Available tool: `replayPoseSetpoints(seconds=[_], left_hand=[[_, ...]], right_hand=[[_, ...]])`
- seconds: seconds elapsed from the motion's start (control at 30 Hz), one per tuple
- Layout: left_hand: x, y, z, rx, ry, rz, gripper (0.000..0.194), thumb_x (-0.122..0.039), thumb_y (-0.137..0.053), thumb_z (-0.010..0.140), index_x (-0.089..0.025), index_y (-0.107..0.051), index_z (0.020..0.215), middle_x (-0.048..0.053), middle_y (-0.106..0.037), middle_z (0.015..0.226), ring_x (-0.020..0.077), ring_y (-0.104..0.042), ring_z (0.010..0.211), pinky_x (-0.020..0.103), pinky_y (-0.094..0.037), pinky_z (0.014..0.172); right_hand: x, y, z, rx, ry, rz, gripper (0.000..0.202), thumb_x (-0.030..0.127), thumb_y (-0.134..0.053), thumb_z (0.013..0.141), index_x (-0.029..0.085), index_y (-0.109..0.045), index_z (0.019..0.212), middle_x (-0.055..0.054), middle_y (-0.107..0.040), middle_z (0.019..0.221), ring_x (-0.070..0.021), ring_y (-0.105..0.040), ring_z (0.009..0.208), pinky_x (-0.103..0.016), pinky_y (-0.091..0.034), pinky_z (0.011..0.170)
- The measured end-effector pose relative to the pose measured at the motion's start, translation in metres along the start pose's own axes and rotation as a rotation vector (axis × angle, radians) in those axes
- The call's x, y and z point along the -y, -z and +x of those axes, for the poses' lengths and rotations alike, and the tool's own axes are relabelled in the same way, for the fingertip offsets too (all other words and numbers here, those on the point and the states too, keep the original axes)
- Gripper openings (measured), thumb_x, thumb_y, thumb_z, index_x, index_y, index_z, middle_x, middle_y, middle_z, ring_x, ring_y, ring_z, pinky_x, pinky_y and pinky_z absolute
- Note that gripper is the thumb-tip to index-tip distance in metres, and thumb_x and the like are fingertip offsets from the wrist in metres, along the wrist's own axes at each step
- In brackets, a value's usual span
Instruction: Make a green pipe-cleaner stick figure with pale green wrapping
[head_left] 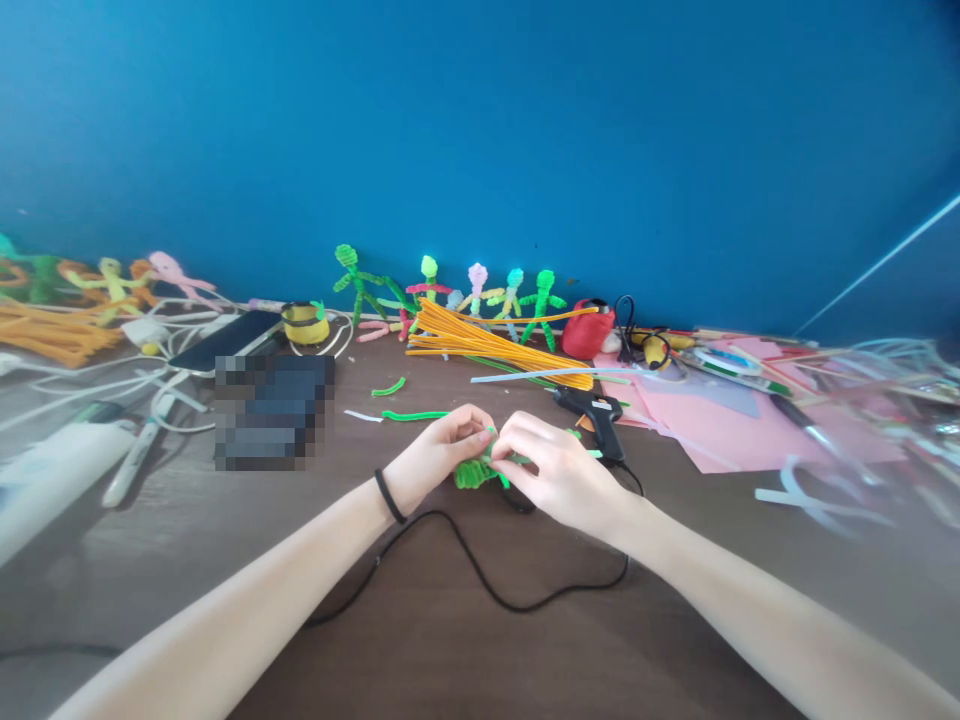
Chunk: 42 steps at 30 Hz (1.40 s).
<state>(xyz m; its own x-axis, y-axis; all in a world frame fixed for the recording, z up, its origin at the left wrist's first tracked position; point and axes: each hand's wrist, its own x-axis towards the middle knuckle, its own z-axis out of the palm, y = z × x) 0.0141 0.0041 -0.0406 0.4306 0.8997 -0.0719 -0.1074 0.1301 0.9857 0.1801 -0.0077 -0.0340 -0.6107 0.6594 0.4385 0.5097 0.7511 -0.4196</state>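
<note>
Both hands meet over the middle of the dark table. My left hand (pixel 454 445), with a black band at the wrist, pinches a green pipe-cleaner figure (pixel 472 474). Close against it, my right hand (pixel 551 465) has its fingertips closed on the same green piece. The fingers hide much of the figure; a coiled green part shows below them. A straight green pipe cleaner (pixel 416 415) sticks out or lies just left of my left hand. Beyond my right hand lies a black glue gun (pixel 596 415).
A bundle of orange pipe cleaners (pixel 502 345) lies behind the hands, before several pipe-cleaner dolls (pixel 478 285) along the blue wall. Left are a dark pixelated device (pixel 277 410) and white cables. Pink paper (pixel 720 430) lies right. A black cord (pixel 517 608) crosses in front.
</note>
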Motion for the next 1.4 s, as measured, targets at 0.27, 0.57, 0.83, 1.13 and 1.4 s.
replayPoseSetpoints(seconds=[0.27, 0.57, 0.83, 1.13, 1.4], left_hand=[[-0.005, 0.005, 0.000, -0.045, 0.155, 0.115, 0.024, -0.030, -0.067, 0.063, -0.012, -0.056, 0.075, -0.004, -0.052, 0.054, 0.0013, -0.035, 0.038, 0.015, -0.026, 0.035], [0.007, -0.005, 0.001, -0.161, 0.189, 0.020, 0.021, -0.023, -0.069, 0.059, -0.010, -0.057, 0.070, 0.000, -0.057, 0.065, 0.0078, -0.055, 0.056, 0.019, -0.048, 0.051], [0.005, -0.015, 0.000, -0.261, 0.165, 0.000, 0.012, -0.015, -0.065, 0.061, -0.010, -0.058, 0.069, 0.000, -0.057, 0.066, 0.0091, -0.056, 0.056, 0.020, -0.050, 0.050], [0.016, -0.025, -0.002, -0.332, 0.117, 0.014, 0.010, -0.018, -0.059, 0.069, -0.013, -0.051, 0.070, -0.002, -0.053, 0.064, 0.0091, -0.057, 0.057, 0.025, -0.054, 0.056], [0.018, -0.024, -0.004, -0.301, 0.035, 0.151, 0.009, -0.023, -0.055, 0.070, -0.016, -0.050, 0.068, -0.003, -0.050, 0.062, 0.0095, -0.054, 0.057, 0.026, -0.054, 0.056]], right_hand=[[0.005, -0.002, 0.000, 0.107, 0.031, -0.290, 0.019, 0.015, -0.039, 0.086, 0.013, -0.054, 0.075, -0.005, -0.051, 0.077, -0.0115, -0.048, 0.059, -0.023, -0.036, 0.051], [-0.015, -0.003, 0.004, 0.118, -0.154, 0.160, 0.008, 0.008, -0.055, 0.073, 0.015, -0.056, 0.071, 0.000, -0.052, 0.074, -0.0102, -0.052, 0.068, -0.022, -0.041, 0.063], [-0.017, -0.002, 0.003, 0.104, -0.174, 0.183, 0.009, 0.006, -0.055, 0.072, 0.015, -0.055, 0.069, 0.000, -0.051, 0.070, -0.0100, -0.050, 0.064, -0.023, -0.039, 0.061], [-0.013, -0.008, 0.002, 0.073, -0.195, 0.167, 0.012, 0.004, -0.053, 0.072, 0.015, -0.052, 0.067, 0.001, -0.048, 0.069, -0.0095, -0.048, 0.064, -0.022, -0.037, 0.061], [-0.016, 0.014, 0.007, 0.228, -0.146, 0.118, 0.009, 0.014, -0.053, 0.078, 0.016, -0.060, 0.072, 0.000, -0.052, 0.073, -0.0102, -0.050, 0.065, -0.024, -0.036, 0.063]])
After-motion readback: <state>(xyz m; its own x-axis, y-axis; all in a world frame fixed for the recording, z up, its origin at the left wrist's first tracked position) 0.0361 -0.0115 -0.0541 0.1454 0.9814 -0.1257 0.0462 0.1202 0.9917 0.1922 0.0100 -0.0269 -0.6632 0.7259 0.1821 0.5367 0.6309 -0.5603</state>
